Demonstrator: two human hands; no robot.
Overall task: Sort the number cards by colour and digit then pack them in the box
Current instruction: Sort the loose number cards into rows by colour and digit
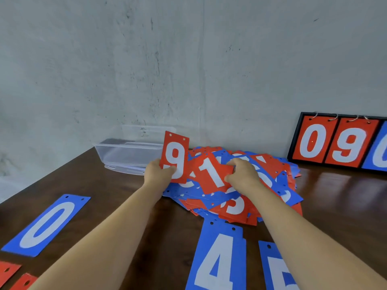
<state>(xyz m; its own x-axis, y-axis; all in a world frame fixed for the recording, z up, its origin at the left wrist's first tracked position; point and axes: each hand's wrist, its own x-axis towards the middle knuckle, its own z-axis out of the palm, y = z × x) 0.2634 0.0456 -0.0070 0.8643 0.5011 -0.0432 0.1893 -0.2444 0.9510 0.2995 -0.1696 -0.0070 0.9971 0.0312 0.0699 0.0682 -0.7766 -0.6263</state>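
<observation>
Here, the person's left hand pinches a red nine card upright by its lower edge, just left of a heap of cards on the dark table. Their right hand grips a red one card atop the heap. A clear box sits just behind the left hand, by the wall.

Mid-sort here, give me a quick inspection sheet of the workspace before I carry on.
Surface: dark glossy table.
Job's things: mixed red and blue card pile; blue 0 card, blue 4 card, blue 5 card laid apart; clear box, apparently empty.
Clutter: scoreboard, far right.
Hands: left hand holds red 9 card upright; right hand grips red 1 card on the pile.
Cables: nothing seen.
Surroundings: grey wall.
</observation>
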